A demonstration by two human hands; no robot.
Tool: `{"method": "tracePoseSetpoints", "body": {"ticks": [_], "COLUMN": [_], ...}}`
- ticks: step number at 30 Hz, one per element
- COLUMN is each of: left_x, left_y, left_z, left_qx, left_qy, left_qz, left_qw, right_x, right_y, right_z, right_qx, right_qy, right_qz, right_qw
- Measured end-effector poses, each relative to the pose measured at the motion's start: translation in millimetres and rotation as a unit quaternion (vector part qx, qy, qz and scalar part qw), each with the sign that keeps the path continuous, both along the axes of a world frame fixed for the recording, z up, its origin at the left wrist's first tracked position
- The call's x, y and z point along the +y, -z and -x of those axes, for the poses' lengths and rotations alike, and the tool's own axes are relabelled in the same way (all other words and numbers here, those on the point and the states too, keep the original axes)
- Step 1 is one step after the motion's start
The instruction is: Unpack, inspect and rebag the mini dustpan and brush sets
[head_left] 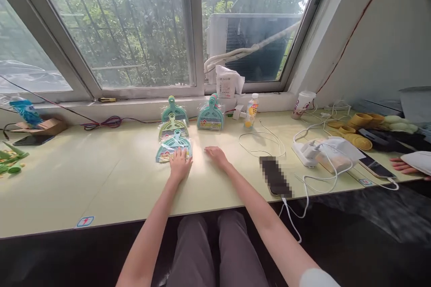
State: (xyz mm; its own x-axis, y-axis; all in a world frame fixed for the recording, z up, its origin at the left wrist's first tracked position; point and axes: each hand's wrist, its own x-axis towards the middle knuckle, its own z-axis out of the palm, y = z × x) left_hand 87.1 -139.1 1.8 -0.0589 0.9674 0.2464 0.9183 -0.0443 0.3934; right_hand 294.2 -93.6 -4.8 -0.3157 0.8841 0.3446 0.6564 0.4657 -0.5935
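My left hand (179, 164) lies flat with fingers spread on the near edge of a bagged teal dustpan set (173, 145) on the pale table (101, 175). Behind it lie a second bagged set (173, 126) and a third (174, 111), in a row toward the window sill. Another teal dustpan set (210, 115) leans at the sill to the right. My right hand (217, 156) rests palm down on the bare table, fingers stretched out, holding nothing, a little right of the nearest set.
A phone (275, 176) on a white cable lies right of my right hand. Further right are a power strip (305, 149), a bottle (251, 111), a paper cup (303, 104), yellow discs (360, 141) and another person's hand (402, 166). Green toys (10, 157) sit at the far left.
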Motion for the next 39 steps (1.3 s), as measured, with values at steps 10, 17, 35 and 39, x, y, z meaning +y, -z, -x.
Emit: {"method": "tracePoseSetpoints", "body": {"ticks": [10,17,35,39], "left_x": [-27.3,25.2,30.9,32.9], "left_y": [-20.2,-29.8,-33.5,-32.1], "left_z": [-22.0,17.8,42.0,41.3], "left_qx": [-0.148,-0.486,-0.673,-0.675], "left_qy": [0.074,0.056,0.009,0.014], "left_qz": [-0.065,0.118,0.097,0.094], "left_qw": [0.984,0.864,0.733,0.732], "right_x": [-3.9,8.4,179.1,181.2], "right_y": [5.7,10.7,5.1,7.6], "right_z": [-9.6,-5.3,-20.5,-22.0], "right_qx": [0.336,0.321,-0.284,-0.254], "right_qy": [-0.016,0.058,0.14,0.145], "right_qz": [0.145,0.109,-0.046,-0.068], "right_qw": [0.93,0.939,0.948,0.954]}}
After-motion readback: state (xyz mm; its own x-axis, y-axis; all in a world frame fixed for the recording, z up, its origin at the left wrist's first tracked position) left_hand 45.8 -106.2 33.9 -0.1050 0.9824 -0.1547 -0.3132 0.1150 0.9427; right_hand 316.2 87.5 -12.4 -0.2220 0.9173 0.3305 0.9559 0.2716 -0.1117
